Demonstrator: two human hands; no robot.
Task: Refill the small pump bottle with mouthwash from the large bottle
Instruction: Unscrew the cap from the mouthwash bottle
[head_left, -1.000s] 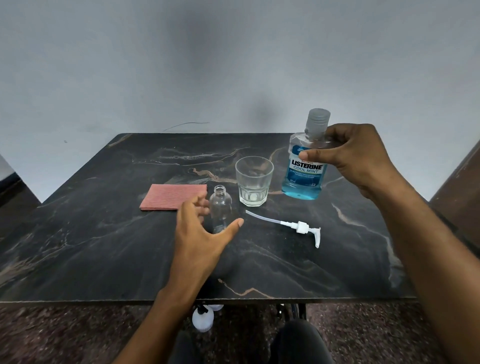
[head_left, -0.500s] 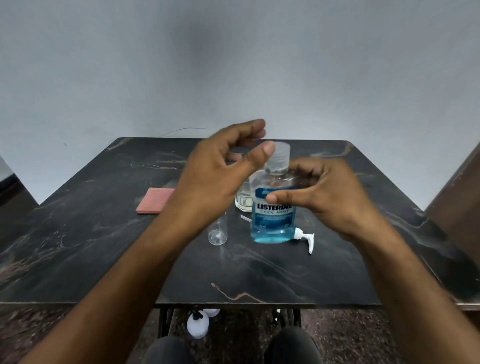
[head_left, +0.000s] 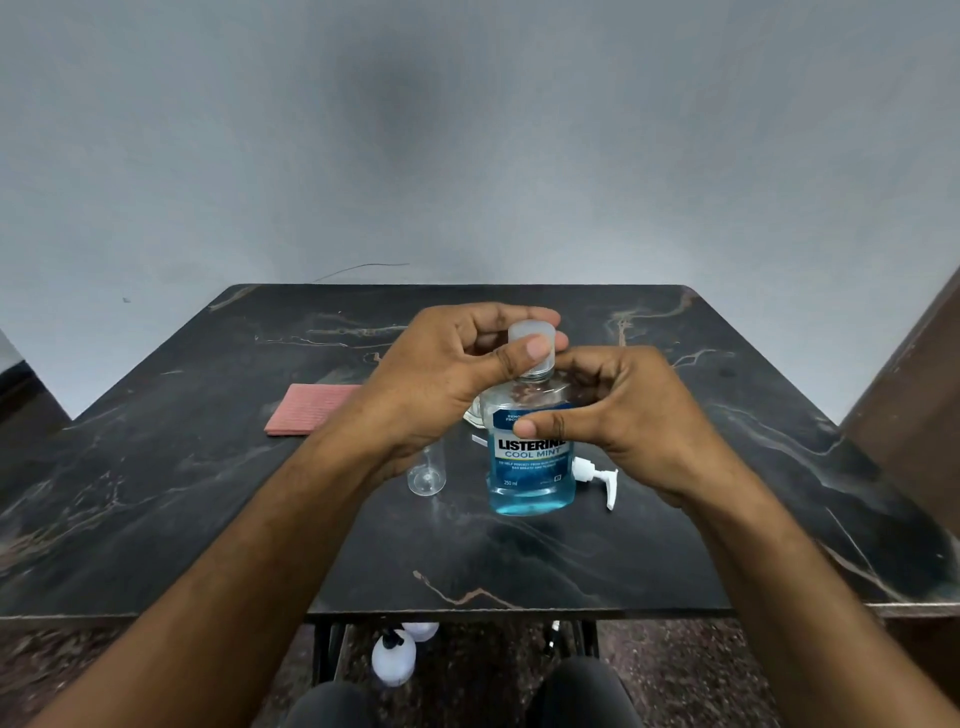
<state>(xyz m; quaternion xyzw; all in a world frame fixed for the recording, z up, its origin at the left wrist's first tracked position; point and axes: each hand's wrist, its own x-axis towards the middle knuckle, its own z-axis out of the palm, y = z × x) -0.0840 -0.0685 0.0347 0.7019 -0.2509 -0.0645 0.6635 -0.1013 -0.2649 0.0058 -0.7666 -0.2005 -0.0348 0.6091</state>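
Head view, large bottle (head_left: 531, 467) upright, cap (head_left: 532, 349) up, gripped by both hands

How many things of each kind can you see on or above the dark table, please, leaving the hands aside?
Bottles: 2, the mouthwash bottle and the small clear bottle
Bottle caps: 1, the cap on the mouthwash bottle
Pump heads: 1, the white pump
Glasses: 1, the glass, mostly hidden
Cloths: 1, the pink cloth
Total: 6

Large blue mouthwash bottle (head_left: 531, 467) is held upright mid-desk (head_left: 208, 519); small clear pump bottle (head_left: 427, 473) just left, white pump head (head_left: 597, 475) just right, pink ribbed cloth (head_left: 306, 410) far left behind.
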